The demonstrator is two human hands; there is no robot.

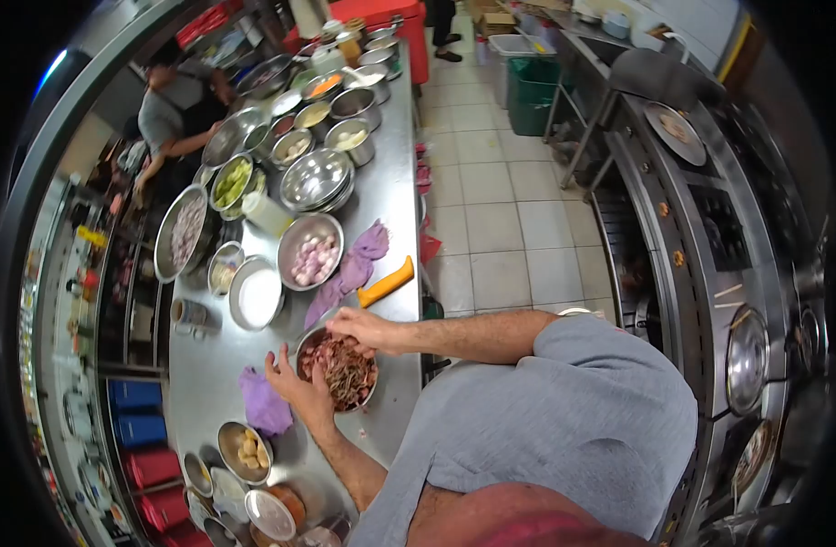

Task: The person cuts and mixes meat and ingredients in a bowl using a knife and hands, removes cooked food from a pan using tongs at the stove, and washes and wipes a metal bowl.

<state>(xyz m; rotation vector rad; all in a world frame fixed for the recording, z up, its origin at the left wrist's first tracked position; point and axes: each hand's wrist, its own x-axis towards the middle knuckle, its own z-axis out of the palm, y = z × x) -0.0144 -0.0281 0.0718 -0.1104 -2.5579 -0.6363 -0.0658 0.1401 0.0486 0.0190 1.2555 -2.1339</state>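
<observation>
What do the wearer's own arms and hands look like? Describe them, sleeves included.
The right hand and left hand are human and ungloved. Both forearms are bare, with no watch or cable showing. The right sleeve is short, loose, plain grey fabric, leaving the forearm uncovered; the left sleeve's edge is hard to make out.
</observation>
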